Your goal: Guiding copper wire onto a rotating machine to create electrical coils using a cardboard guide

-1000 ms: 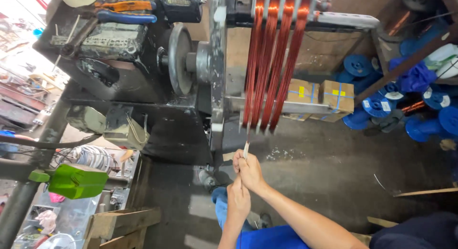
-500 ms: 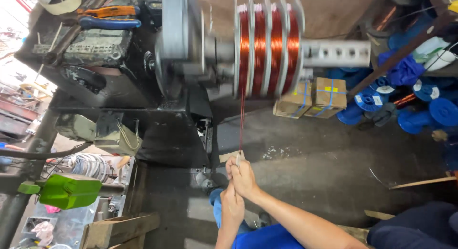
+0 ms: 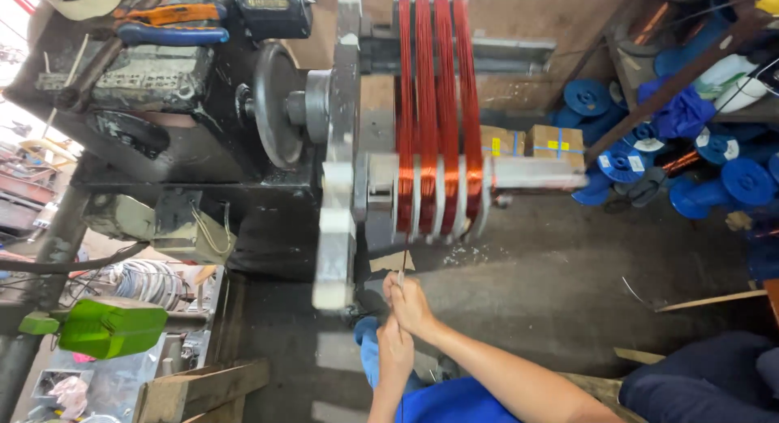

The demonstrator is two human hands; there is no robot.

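At the lower centre of the view, nearest to us, we see the left hand (image 3: 395, 348) with its fingers curled together around a thin copper wire (image 3: 403, 257); whether the fingertips pinch it we cannot tell. Just above and touching it, the right hand (image 3: 410, 303) closes its fingers on the same wire, thumb and fingertips pressed together at the top. The wire runs straight up from the hands to the copper coils (image 3: 436, 115), four reddish bands wound side by side on a pale winding former (image 3: 479, 176). The former is carried by a grey arm of the coil winding machine (image 3: 337, 147), whose round flywheel (image 3: 276, 107) sits to the left. Near the left edge lies a green container (image 3: 109, 327) beside a wooden plank (image 3: 203, 386). Farther back, orange-and-blue pliers (image 3: 170, 24) rest on top of the machine, cardboard boxes (image 3: 531, 143) stand behind the coils, and blue spools (image 3: 682, 167) are piled on the floor at right.
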